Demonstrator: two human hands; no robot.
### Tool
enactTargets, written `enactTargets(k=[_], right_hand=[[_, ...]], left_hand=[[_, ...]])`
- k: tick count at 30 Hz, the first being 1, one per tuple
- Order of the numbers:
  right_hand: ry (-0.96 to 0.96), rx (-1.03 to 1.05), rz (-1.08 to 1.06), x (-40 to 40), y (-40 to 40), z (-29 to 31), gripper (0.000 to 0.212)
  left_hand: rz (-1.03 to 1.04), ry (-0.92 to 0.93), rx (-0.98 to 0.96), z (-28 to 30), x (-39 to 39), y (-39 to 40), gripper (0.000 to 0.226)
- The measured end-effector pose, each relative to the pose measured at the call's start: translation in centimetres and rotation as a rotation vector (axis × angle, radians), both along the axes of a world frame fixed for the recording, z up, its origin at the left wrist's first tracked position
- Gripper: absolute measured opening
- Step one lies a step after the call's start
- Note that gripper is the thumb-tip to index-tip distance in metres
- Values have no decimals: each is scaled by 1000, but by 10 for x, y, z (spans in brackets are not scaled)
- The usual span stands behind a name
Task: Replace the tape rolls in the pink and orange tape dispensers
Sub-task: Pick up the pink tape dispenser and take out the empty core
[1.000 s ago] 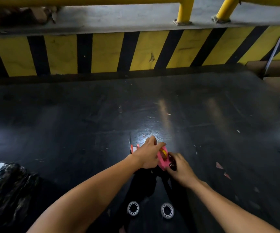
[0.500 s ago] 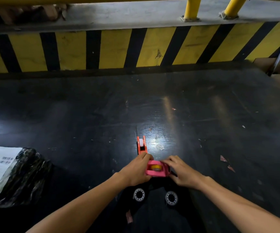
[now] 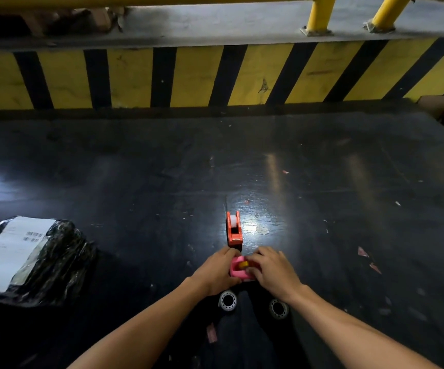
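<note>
The pink tape dispenser [image 3: 236,270] sits low on the dark floor between my hands, with a yellow core [image 3: 243,265] showing in its middle. My left hand [image 3: 219,271] grips its left side. My right hand [image 3: 272,271] covers its right side, fingers curled over the top. Just beyond stands the orange tape dispenser [image 3: 233,229], untouched, with a pale roll in it. Two clear tape rolls, one [image 3: 228,300] under my left wrist and another [image 3: 278,308] under my right wrist, lie flat on the floor.
A black-wrapped parcel with a white shipping label [image 3: 26,258] lies at the left. A yellow-and-black striped kerb [image 3: 215,75] runs across the back with yellow rail posts above. Paper scraps [image 3: 363,253] dot the glossy floor at the right.
The pink dispenser has come down from a tilted hold to flat between both hands. The view has shifted, so the orange dispenser and the parcel show more fully.
</note>
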State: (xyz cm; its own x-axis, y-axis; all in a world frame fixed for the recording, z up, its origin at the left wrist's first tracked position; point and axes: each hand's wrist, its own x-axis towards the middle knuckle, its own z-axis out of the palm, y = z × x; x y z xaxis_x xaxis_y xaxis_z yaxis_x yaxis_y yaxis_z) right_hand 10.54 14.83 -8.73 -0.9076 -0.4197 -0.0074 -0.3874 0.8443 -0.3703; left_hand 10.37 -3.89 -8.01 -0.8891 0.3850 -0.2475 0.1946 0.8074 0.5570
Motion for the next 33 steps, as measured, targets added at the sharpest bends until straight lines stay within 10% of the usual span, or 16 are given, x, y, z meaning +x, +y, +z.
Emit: enactTargets(k=[8,16,24,33], right_hand=[[43,-81,-45,4,-3,3,16],[-210,-610,-442,23,10,27,9],[-643,-1075,-584,54,21,32,15],[-698,-1239,-684,73,26,42,18]], left_hand=[[49,-2,23,0,6,1,58],[96,54,114,2,23,0,76],[121,158,475,23,60,34,37],[199,248,557,25,73,45,21]])
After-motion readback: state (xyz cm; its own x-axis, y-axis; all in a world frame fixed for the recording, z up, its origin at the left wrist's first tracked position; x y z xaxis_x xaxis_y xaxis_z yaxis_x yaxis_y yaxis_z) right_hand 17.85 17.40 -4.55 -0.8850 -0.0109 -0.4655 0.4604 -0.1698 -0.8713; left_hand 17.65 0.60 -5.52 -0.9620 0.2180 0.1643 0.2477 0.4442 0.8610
